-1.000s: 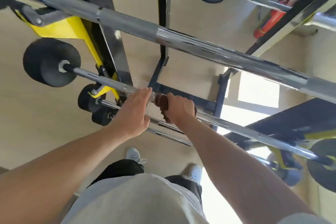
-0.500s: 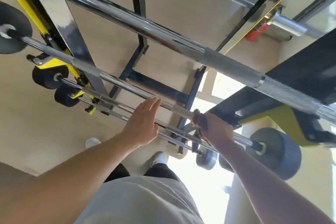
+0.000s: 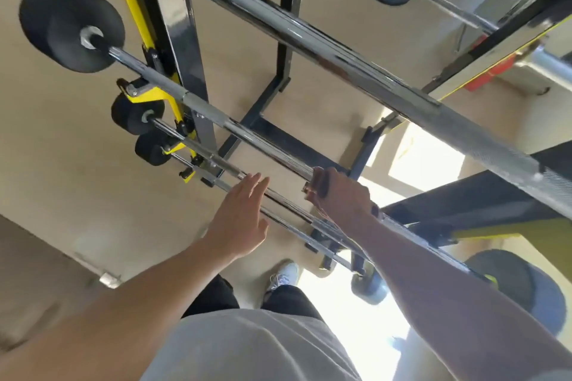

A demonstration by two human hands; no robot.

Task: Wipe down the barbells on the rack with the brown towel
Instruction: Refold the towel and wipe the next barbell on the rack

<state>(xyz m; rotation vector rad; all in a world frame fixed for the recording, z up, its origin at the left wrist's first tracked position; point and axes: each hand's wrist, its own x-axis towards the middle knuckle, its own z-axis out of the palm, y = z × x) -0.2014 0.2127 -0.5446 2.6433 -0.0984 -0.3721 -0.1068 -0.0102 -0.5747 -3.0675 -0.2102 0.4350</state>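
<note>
right hand (image 3: pixel 343 195) grips brown towel (image 3: pixel 320 184) round barbell (image 3: pixel 247 133) | left hand (image 3: pixel 241 219) beside

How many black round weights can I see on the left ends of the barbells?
3: a large one at upper left, a medium one below it, a small one lowest. More may be hidden.

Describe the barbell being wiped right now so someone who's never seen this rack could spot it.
Start at the black and yellow rack holding several chrome barbells. Below the thick top bar, find the barbell with the largest black end weight on the left. It alone has the right hand wrapped around its shaft, gripping the brown towel.
</note>
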